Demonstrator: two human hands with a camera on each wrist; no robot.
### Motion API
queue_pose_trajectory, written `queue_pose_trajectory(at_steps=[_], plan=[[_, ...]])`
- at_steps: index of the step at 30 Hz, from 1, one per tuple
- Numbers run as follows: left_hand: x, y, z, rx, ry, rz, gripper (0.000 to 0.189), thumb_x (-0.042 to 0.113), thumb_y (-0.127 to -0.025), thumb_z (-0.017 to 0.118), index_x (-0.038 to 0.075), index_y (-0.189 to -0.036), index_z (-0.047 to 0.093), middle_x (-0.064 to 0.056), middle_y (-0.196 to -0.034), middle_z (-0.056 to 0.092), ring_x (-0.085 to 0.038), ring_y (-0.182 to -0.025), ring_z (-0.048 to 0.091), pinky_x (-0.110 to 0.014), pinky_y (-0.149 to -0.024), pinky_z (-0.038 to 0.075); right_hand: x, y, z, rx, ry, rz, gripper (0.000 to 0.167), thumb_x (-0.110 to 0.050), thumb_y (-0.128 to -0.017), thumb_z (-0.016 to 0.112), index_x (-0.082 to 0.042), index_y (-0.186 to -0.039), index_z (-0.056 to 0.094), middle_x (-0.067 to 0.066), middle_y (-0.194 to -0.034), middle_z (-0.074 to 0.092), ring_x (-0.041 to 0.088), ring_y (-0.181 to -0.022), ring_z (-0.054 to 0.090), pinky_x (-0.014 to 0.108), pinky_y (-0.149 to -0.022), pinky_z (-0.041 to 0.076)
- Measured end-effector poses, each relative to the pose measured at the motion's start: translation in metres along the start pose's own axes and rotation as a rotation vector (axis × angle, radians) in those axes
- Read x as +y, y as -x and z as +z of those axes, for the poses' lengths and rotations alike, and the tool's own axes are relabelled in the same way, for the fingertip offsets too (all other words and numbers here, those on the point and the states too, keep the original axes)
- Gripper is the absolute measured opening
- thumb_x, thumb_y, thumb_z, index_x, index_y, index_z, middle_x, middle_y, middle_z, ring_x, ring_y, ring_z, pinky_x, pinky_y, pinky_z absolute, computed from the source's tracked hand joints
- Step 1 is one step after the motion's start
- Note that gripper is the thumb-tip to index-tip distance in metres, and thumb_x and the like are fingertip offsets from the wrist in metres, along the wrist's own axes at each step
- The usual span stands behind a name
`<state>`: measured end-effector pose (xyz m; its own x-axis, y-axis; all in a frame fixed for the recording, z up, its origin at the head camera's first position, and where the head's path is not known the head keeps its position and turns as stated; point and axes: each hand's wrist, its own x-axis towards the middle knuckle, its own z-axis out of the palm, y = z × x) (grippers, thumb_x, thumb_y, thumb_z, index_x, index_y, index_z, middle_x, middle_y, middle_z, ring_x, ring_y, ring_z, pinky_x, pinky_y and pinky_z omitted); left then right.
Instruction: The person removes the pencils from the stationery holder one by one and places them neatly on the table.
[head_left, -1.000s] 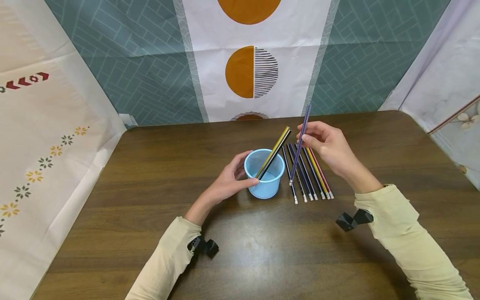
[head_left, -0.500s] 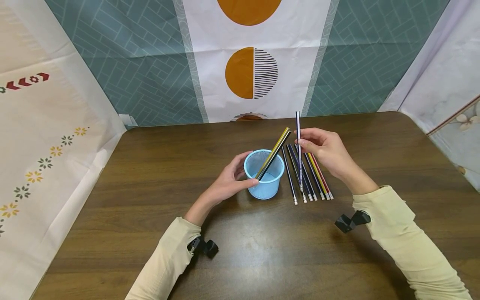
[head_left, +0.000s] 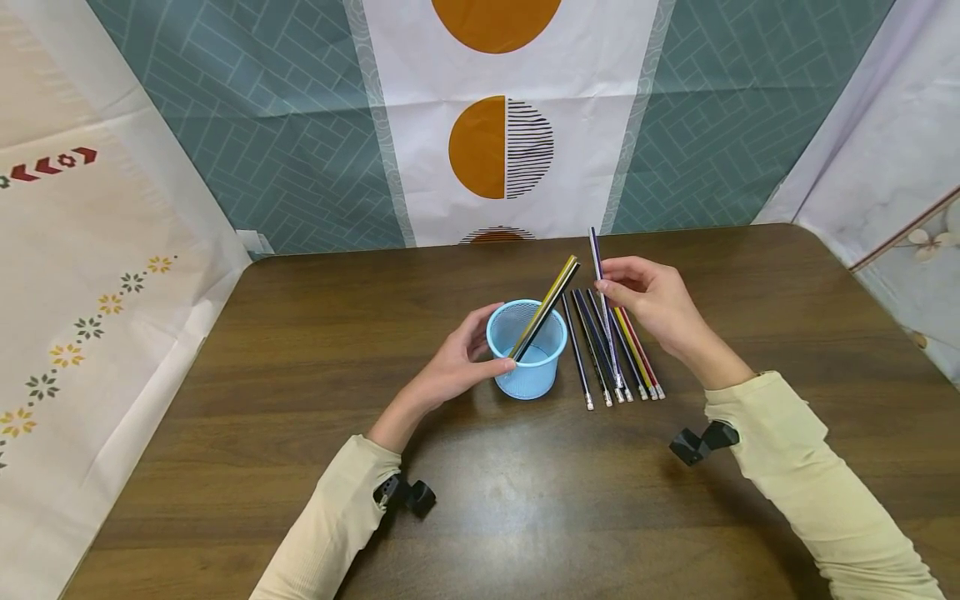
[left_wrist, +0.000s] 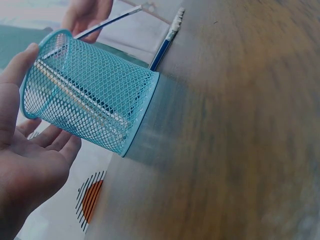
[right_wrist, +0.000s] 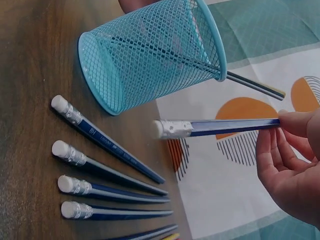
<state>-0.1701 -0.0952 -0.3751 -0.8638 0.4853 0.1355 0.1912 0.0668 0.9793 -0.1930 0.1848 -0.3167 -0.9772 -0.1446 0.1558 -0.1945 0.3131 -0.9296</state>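
My left hand (head_left: 459, 367) holds a light blue mesh pencil cup (head_left: 528, 383) upright on the table, its thumb at the near rim and fingers round the far side. Yellow and black pencils (head_left: 552, 301) lean inside the cup and stick out over its rim. To the right, my right hand (head_left: 651, 300) pinches a dark blue and white striped pencil (right_wrist: 225, 127) near its upper end. Its white eraser end hangs downward, apart from the cup, over a row of pencils (head_left: 577, 354). In the right wrist view, the eraser of the leftmost pencil (right_wrist: 115, 147) faces the camera.
The row holds several dark pencils, plus a yellow one (head_left: 634, 350) and a red one (head_left: 643, 354) at its right end. Under everything lies a brown wooden table (head_left: 300, 350). Patterned cloth (head_left: 285, 125) hangs behind its far edge.
The right hand has come slightly lower, and the pencil in it has turned, its eraser end swinging right from beside the cup to over the row. The left hand and cup stay in place.
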Motion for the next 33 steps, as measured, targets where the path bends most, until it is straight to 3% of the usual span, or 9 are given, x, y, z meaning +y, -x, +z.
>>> queue_pose_trajectory(at_steps=[9,23,33], plan=[[-0.001,0.000,0.000,0.001,0.011,0.015,0.073,-0.004,-0.084,0.070,0.004,-0.147,0.032,-0.018,-0.140,0.044,-0.028,-0.129,0.044,-0.038,-0.106,0.037,0.009,-0.002,-0.005,0.000,0.024,0.013,0.031,-0.007,-0.094,0.062,0.010,-0.121,0.060,-0.005,-0.092,0.064,0.011,-0.081,0.061,0.022,-0.072,0.054],[-0.002,-0.001,0.000,0.000,0.023,0.037,0.072,-0.003,-0.084,0.070,0.003,-0.146,0.034,-0.017,-0.140,0.044,-0.028,-0.129,0.045,-0.038,-0.106,0.038,0.027,-0.009,-0.015,0.014,0.130,0.050,0.032,-0.011,-0.095,0.063,0.009,-0.120,0.061,0.008,-0.097,0.065,0.006,-0.078,0.059,0.018,-0.069,0.051],[-0.001,-0.001,0.000,-0.007,0.036,0.023,0.071,-0.005,-0.086,0.068,0.003,-0.147,0.032,-0.019,-0.141,0.043,-0.030,-0.130,0.043,-0.041,-0.108,0.035,0.037,-0.012,-0.021,0.016,0.141,0.064,0.032,-0.008,-0.094,0.063,0.010,-0.120,0.060,-0.003,-0.089,0.065,0.003,-0.076,0.059,0.021,-0.070,0.053]])
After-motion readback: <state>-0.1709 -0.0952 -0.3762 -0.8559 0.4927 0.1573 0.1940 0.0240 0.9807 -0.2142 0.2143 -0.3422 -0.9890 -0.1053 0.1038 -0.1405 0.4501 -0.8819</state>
